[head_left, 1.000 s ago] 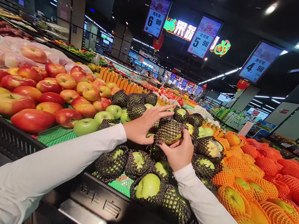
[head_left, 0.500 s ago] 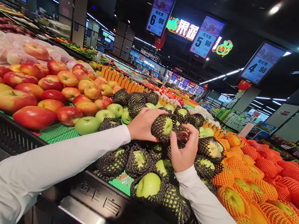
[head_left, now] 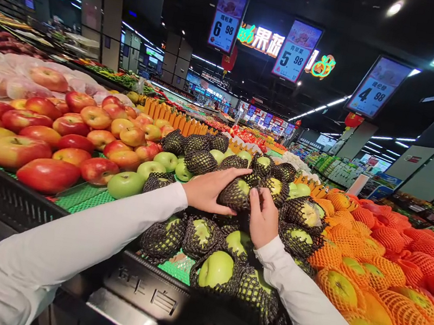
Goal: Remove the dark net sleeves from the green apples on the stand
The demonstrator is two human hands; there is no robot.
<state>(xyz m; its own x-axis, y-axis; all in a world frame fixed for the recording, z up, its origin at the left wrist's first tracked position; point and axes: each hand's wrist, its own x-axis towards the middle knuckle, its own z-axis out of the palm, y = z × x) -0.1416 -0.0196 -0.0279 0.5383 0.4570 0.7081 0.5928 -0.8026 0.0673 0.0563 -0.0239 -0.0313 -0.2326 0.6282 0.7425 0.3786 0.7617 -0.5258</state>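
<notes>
A green apple [head_left: 235,193] in a black foam net sits between my two hands, above the pile. My left hand [head_left: 213,188] wraps round it from the left, thumb below and fingers over the top. On the other side, my right hand [head_left: 264,216] has its fingers closed in a pinch at the edge of the black net. Its fingertips are partly hidden behind the thumb. Several netted green apples lie around and below, among them a large one [head_left: 216,269] near the front of the crate.
Red apples [head_left: 56,140] are heaped at the left, with bare green apples [head_left: 126,185] beside them. Fruit in orange nets [head_left: 341,289] and red nets [head_left: 432,257] fills the right. A black crate edge [head_left: 162,299] runs along the front. Price signs [head_left: 297,51] hang overhead.
My right hand has closed from a loose, spread pose into a pinch at the net's edge. The held apple has turned and sunk slightly, with my left hand still around it.
</notes>
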